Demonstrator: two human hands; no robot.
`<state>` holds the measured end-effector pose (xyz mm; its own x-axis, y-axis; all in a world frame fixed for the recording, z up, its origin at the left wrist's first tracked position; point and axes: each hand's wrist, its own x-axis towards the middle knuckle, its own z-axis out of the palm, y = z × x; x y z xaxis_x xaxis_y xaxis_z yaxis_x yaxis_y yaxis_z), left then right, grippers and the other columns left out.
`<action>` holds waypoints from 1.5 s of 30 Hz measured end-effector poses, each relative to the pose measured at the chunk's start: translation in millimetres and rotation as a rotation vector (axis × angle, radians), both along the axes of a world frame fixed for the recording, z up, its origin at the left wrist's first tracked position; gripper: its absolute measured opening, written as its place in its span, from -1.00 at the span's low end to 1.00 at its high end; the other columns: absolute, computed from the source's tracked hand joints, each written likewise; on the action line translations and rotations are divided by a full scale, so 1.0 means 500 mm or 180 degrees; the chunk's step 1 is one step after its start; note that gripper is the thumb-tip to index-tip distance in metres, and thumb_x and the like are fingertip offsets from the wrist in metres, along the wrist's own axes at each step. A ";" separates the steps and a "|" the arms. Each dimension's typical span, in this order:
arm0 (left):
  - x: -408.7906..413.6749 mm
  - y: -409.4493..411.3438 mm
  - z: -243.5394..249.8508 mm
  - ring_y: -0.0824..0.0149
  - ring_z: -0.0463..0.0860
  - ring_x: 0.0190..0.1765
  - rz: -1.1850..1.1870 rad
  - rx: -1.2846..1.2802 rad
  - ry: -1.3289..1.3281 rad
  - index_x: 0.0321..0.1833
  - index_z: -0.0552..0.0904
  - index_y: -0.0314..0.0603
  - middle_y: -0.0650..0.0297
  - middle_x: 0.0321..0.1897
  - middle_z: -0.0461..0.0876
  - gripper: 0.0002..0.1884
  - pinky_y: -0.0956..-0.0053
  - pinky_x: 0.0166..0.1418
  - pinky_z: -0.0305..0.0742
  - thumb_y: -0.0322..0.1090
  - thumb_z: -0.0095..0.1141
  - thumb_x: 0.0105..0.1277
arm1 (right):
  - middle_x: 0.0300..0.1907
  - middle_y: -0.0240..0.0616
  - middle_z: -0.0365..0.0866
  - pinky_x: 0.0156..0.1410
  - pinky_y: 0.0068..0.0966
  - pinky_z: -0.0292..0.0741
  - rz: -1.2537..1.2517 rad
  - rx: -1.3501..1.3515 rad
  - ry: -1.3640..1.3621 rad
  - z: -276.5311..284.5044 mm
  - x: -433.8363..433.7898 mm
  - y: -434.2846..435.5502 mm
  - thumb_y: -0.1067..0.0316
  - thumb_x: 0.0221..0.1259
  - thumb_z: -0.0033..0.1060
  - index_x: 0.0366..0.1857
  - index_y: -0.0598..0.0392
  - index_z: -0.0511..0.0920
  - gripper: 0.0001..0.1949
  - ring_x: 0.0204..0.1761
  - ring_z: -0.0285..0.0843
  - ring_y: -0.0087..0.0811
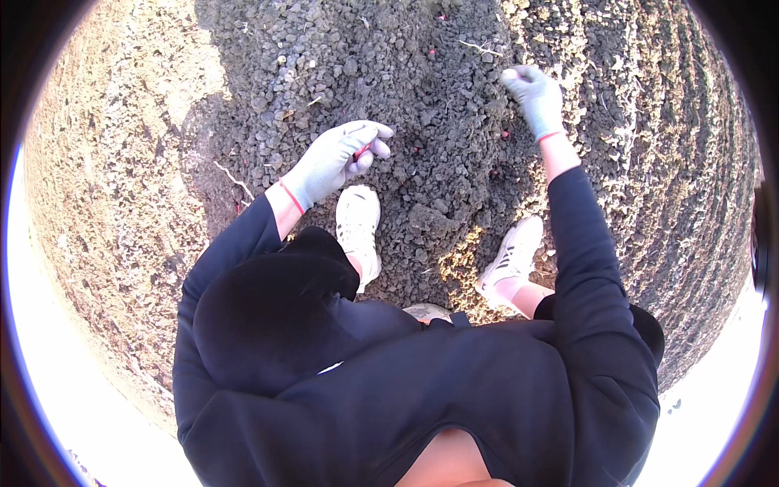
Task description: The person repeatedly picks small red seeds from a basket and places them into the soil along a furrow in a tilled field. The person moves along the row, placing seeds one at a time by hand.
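Note:
My left hand (338, 155) wears a pale grey knit glove with a red cuff and hovers over dark, crumbly soil (426, 182). Its fingers curl around something small and red (361, 152), only partly visible in the palm. Higher up on the right, my right hand (535, 97) wears a matching glove. Its thumb and fingers are drawn together close above the soil; whether anything is pinched there is hidden. Small red pieces, perhaps coated seeds, lie scattered on the ground, such as one red piece (504, 134) below my right hand and another red piece (432, 52) farther ahead.
My white shoes with dark stripes, left shoe (357, 222) and right shoe (512, 251), stand apart on the loose soil. A dry stem (234, 176) lies left of my left hand, and a thin straw (481, 47) lies ahead. Sunlit furrowed ground (675, 152) extends to the right.

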<state>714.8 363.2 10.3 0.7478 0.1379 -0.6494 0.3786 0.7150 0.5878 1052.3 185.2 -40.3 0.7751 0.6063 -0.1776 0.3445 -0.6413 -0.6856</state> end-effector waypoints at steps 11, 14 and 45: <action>0.018 0.055 -0.074 0.48 0.56 -0.13 0.0481 -0.0536 0.0351 0.25 0.57 -0.30 0.28 -0.09 0.61 -0.67 0.58 0.00 0.50 -0.26 0.01 0.58 | 0.01 0.01 0.74 0.19 -0.13 0.60 0.1384 -0.1616 -0.1298 -0.264 0.304 0.069 0.34 0.42 -0.02 0.04 -0.01 0.71 -0.72 0.08 0.69 0.06; 0.026 0.064 -0.082 0.41 0.60 0.07 0.0452 -0.0176 0.0344 0.29 0.55 -0.30 0.23 0.08 0.59 -0.64 0.50 0.22 0.51 -0.44 0.02 0.46 | 0.01 -0.03 0.75 0.20 -0.14 0.61 0.1457 -0.1628 -0.1644 -0.297 0.312 0.087 0.32 0.40 -0.02 -0.02 0.01 0.72 -0.73 0.09 0.70 0.04; 0.038 -0.009 0.028 0.02 0.74 -0.11 -0.1065 0.5378 -0.0314 0.38 0.52 -0.15 0.05 -0.17 0.73 -0.46 0.22 -0.02 0.65 -0.37 0.24 0.31 | -0.10 -0.21 0.76 0.05 -0.50 0.69 -0.0638 0.2066 0.3798 0.069 -0.438 0.132 0.32 0.49 0.26 0.06 0.27 0.65 -0.75 -0.15 0.76 -0.43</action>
